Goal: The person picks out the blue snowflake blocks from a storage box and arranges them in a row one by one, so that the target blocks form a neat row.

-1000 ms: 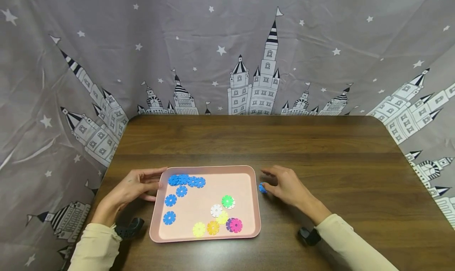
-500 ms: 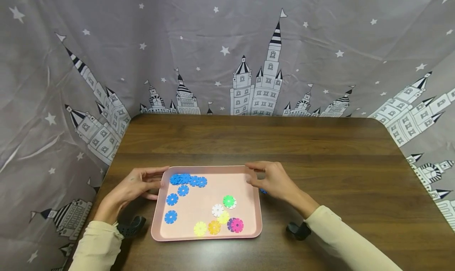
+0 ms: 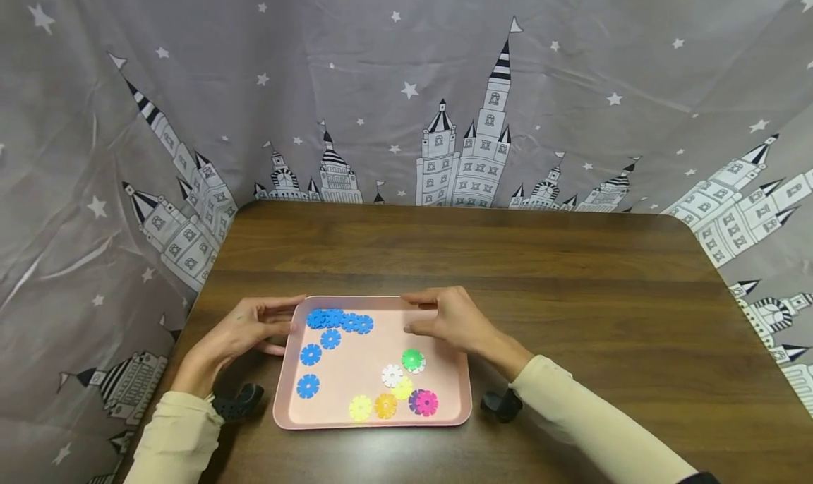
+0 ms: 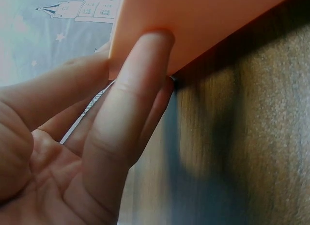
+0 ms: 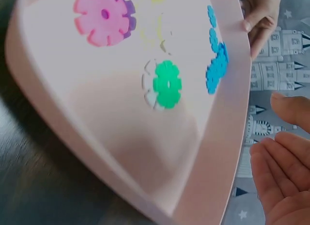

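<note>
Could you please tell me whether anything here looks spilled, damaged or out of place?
Nothing clearly stands out: the visible discs all lie inside the pink tray, and none looks plainly broken. Some simply overlap; the pink disc partly covers the purple disc, and the green disc a white disc.

Pink tray (image 3: pixel 375 353) on wooden table (image 3: pixel 571 286)

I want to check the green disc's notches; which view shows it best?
The right wrist view: the green disc appears largest there, notches clearest. The head view shows it whole but small; the left wrist view doesn't show it.
</note>
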The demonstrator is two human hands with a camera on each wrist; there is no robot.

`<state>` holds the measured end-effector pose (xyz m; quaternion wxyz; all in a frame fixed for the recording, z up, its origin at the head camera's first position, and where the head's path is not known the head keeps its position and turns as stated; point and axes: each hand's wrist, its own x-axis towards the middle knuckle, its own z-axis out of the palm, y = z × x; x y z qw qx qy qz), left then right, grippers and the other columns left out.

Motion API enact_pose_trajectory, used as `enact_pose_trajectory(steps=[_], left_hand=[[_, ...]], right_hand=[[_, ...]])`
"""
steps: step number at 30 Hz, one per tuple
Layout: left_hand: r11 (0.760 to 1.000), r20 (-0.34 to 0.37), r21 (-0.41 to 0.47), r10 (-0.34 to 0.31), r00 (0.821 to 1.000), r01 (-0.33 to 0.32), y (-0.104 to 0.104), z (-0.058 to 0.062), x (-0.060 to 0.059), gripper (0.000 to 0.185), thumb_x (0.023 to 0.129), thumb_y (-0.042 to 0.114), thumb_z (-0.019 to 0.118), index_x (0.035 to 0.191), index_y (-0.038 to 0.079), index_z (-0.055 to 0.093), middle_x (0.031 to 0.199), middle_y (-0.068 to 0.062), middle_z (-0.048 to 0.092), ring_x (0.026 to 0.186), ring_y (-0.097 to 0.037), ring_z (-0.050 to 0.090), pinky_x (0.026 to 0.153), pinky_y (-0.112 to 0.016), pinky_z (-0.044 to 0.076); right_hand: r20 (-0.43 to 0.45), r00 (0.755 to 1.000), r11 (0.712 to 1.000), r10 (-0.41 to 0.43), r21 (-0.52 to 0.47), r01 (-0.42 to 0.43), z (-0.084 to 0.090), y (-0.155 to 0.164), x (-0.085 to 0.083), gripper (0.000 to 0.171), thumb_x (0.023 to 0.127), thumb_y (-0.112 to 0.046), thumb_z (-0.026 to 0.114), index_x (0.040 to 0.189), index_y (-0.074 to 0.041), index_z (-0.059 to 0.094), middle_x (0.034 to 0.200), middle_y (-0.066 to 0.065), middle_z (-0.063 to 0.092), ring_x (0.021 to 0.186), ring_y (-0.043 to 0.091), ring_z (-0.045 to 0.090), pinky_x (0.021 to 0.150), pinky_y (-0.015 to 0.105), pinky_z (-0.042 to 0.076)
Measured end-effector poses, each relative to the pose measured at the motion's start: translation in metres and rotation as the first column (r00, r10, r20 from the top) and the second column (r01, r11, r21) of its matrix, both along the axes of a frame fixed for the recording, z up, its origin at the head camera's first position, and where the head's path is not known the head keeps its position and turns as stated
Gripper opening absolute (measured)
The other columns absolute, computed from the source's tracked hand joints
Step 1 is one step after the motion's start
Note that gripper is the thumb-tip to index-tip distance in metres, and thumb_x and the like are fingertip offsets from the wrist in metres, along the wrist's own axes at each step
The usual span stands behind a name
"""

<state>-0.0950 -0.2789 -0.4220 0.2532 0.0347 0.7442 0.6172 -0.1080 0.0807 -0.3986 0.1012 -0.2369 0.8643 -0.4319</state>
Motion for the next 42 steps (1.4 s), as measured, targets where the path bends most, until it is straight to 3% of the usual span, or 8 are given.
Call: enact_pose_trajectory(steps=[10,17,22,27,30,33,37,42], left_hand=[[1.000,0.002,-0.017,0.008,1.000,-0.008,0.002,0.002,-0.003,0.060,0.092,-0.003,0.065,0.146,-0.008,0.038,0.134,-0.038,0.048,0.110,-0.036,0.063,0.074,-0.047,0.061],[1.000,0.007,-0.023,0.010,1.000,-0.010,0.003,0.002,-0.004,0.061,0.092,-0.001,0.065,0.146,-0.007,0.038,0.135,-0.037,0.048,0.109,-0.036,0.063,0.074,-0.047,0.061],[0.999,0.006,-0.034,0.012,1.000,-0.012,0.002,0.002,-0.004,0.061,0.092,-0.001,0.066,0.146,-0.007,0.039,0.134,-0.037,0.049,0.109,-0.037,0.063,0.073,-0.047,0.061],[0.999,0.021,-0.039,0.015,1.000,-0.014,0.001,0.002,-0.003,0.061,0.092,-0.001,0.066,0.146,-0.007,0.039,0.135,-0.037,0.048,0.108,-0.038,0.064,0.074,-0.047,0.061],[0.999,0.025,-0.039,0.017,1.000,-0.016,0.001,0.002,-0.002,0.061,0.092,-0.001,0.065,0.146,-0.007,0.038,0.135,-0.037,0.048,0.107,-0.037,0.064,0.074,-0.048,0.061],[1.000,0.023,-0.024,0.010,1.000,-0.009,0.000,0.001,-0.002,0.061,0.092,-0.001,0.065,0.146,-0.007,0.038,0.135,-0.038,0.047,0.108,-0.037,0.064,0.074,-0.048,0.061],[1.000,0.021,-0.019,0.004,1.000,-0.003,-0.001,0.001,-0.002,0.062,0.092,-0.001,0.066,0.146,-0.008,0.038,0.135,-0.038,0.048,0.108,-0.037,0.064,0.073,-0.047,0.061],[1.000,0.013,0.002,-0.003,1.000,0.003,0.000,0.001,-0.001,0.062,0.092,-0.001,0.065,0.146,-0.009,0.036,0.135,-0.039,0.047,0.109,-0.037,0.063,0.074,-0.047,0.061]], right_hand=[[0.024,1.000,0.998,0.002,0.068,-0.004,-0.003,-0.022,-0.003,0.047,0.079,-0.022,0.083,0.124,-0.013,0.071,0.115,0.003,0.071,0.104,0.019,0.067,0.085,0.036,0.058],[0.090,0.995,0.998,0.047,0.048,-0.051,-0.009,-0.036,-0.004,0.048,0.082,-0.019,0.081,0.127,-0.010,0.068,0.120,0.005,0.069,0.109,0.023,0.066,0.092,0.036,0.056],[0.091,0.994,0.997,0.060,0.050,-0.064,-0.013,-0.042,-0.004,0.047,0.082,-0.016,0.082,0.126,-0.006,0.068,0.118,0.009,0.070,0.109,0.022,0.066,0.093,0.034,0.056],[0.034,0.995,0.993,0.094,0.074,-0.096,-0.019,-0.051,-0.007,0.045,0.082,-0.014,0.081,0.124,-0.004,0.068,0.118,0.009,0.070,0.107,0.018,0.066,0.088,0.027,0.057],[0.021,0.994,0.991,0.108,0.080,-0.109,-0.022,-0.057,-0.008,0.045,0.082,-0.012,0.080,0.124,-0.003,0.068,0.119,0.009,0.069,0.095,0.015,0.067,0.074,0.019,0.054],[0.038,0.993,0.990,0.110,0.085,-0.113,-0.024,-0.061,-0.009,0.044,0.083,-0.011,0.080,0.125,-0.003,0.068,0.123,0.007,0.068,0.094,0.013,0.065,0.064,0.017,0.047],[0.046,0.992,0.988,0.117,0.097,-0.121,-0.027,-0.065,-0.009,0.044,0.083,-0.011,0.079,0.125,-0.003,0.068,0.126,0.005,0.066,0.106,0.014,0.063,0.072,0.016,0.047],[0.033,0.992,0.983,0.122,0.131,-0.126,-0.030,-0.068,-0.010,0.043,0.084,-0.012,0.079,0.125,-0.005,0.068,0.126,0.003,0.066,0.110,0.012,0.061,0.084,0.017,0.049]])
